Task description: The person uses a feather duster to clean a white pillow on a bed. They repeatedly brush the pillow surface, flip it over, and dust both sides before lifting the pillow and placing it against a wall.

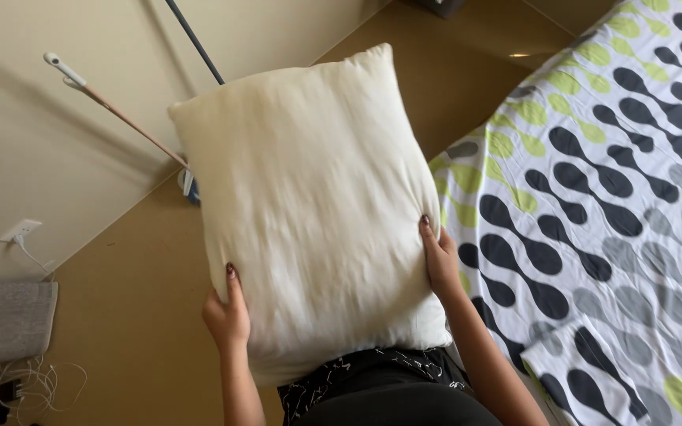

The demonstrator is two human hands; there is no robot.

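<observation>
bed (593, 158) under patterned sheet, folded matching cloth (586, 375) on top

bare floor (120, 315) left, bed (593, 158) close right, pillow (309, 205) blocking centre

Both forearms come up from the bottom edge, bare, angled slightly inward toward each other. Left hand (226, 315): thumb up and extended flat, nail dark-painted, remaining fingers hidden behind what it grips; wrist roughly straight. Right hand (440, 260): sits higher than the left, thumb pointing up, dark nail at the tip, other fingers out of sight behind; wrist bent a little. Both hands clamped, palms facing each other.
</observation>
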